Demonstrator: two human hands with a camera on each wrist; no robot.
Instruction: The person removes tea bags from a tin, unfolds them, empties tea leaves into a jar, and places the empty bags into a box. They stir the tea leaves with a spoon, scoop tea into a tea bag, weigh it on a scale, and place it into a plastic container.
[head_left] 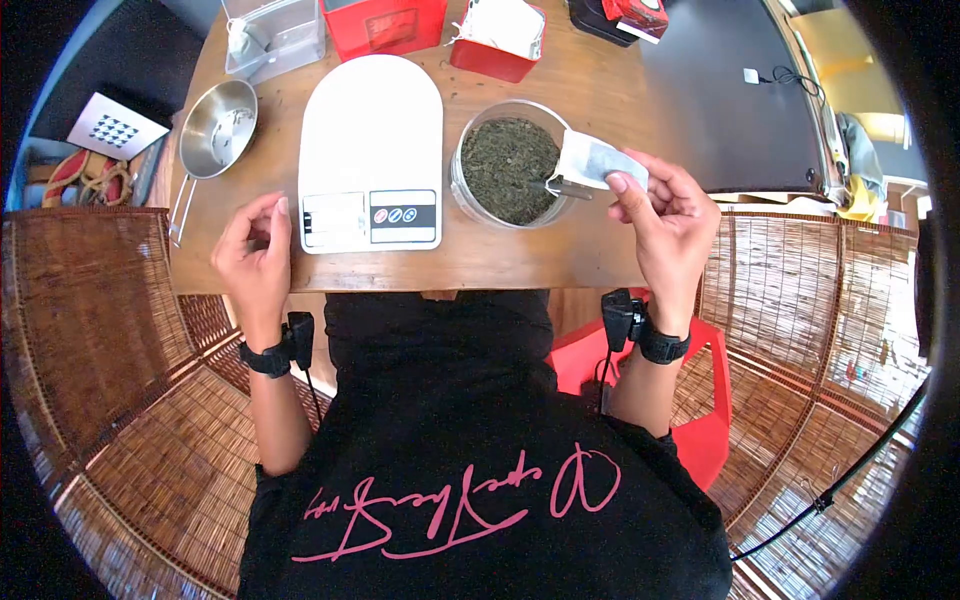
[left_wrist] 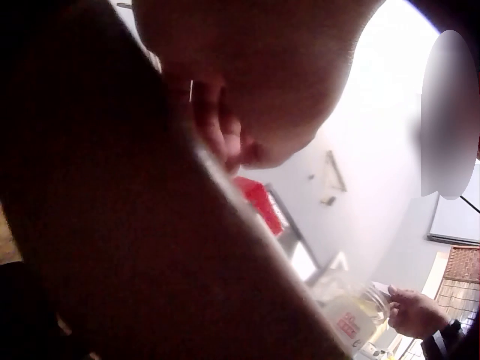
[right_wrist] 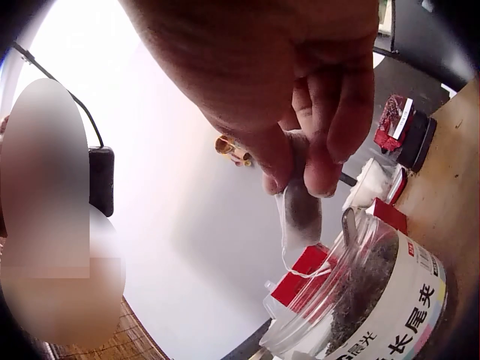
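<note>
My right hand (head_left: 668, 205) pinches a small white tea bag (head_left: 592, 158) between thumb and fingers, above the right rim of a clear round tub (head_left: 457, 195). In the right wrist view the tea bag (right_wrist: 303, 216) hangs below the fingertips, its lower part dark with filling and a thin string looping from it. Dried tea leaves (head_left: 508, 165) fill much of the tub. A metal spoon handle (head_left: 572, 189) sticks out over the tub's rim, just under the bag. My left hand (head_left: 252, 250) is at the table's front edge beside the scale, fingers loosely bent, holding nothing.
A white kitchen scale (head_left: 372, 130) stands left of the tub. Further left is a metal pan (head_left: 218, 130) with its handle toward me. Along the back are a clear plastic box (head_left: 290, 45), a red bin (head_left: 385, 30) and a red box (head_left: 500, 62) of white bags.
</note>
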